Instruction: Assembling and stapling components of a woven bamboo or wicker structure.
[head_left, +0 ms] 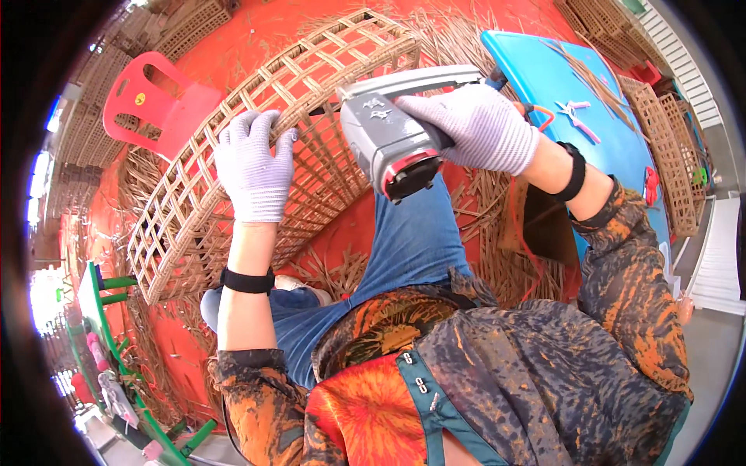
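Red, strip-strewn floor [175, 353] underlies the tan woven lattice basket [186, 225] our pale-gloved left hand [255, 171] loosely rests on, our right hand [486, 128] clasping a grey boxy power tool [391, 136].

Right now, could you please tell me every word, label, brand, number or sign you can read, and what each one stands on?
No text can be read in this view.
Yellow round label on the red chair: too small to read.
Pale marks on the grey handheld tool in the right hand: no legible wording.
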`<state>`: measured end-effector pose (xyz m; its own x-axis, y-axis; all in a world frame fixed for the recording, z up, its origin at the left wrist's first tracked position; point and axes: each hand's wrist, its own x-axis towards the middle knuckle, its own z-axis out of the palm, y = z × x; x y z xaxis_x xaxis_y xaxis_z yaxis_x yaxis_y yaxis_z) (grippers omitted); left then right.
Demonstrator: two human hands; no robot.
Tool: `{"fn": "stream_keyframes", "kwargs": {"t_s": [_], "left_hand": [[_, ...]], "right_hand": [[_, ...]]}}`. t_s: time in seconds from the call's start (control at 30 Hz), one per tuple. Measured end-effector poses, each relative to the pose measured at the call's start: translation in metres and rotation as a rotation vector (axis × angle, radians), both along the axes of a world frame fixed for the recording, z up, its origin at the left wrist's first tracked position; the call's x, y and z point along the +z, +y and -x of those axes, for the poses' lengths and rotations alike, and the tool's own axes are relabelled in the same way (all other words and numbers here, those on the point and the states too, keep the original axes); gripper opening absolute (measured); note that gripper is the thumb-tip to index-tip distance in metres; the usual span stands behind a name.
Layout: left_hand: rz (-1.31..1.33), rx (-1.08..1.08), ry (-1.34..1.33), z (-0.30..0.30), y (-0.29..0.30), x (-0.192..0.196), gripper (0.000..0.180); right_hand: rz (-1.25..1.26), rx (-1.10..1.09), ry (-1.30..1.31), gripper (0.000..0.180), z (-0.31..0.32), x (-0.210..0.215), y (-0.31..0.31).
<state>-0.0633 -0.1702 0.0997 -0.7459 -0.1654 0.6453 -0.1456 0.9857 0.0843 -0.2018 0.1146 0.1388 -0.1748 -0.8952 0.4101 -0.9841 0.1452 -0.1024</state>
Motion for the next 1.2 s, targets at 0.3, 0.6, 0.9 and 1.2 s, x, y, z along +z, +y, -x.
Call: {"fn": "stream_keyframes", "kwargs": {"t_s": [0.3, 0.6, 0.9, 1.2], "left_hand": [[0.082, -0.062, 0.075, -0.003, -0.006, -0.004, 0.027], [0.122, -0.004, -0.005, -0.002, -0.004, 0.001, 0.032], [0.185, -0.019, 0.007, -0.002, -0.007, -0.002, 0.033], [0.156, -0.031, 0.010, -0.003, -0.009, -0.002, 0.031]], "right_hand": [[0.008, 0.083, 0.117, 0.062, -0.006, -0.022, -0.026], [-0.069, 0.061, 0.160, 0.066, -0.010, -0.019, -0.027], [-0.090, 0.047, 0.233, 0.063, -0.013, -0.012, -0.027], [-0.097, 0.064, 0.234, 0.066, -0.006, -0.020, -0.031]]}}
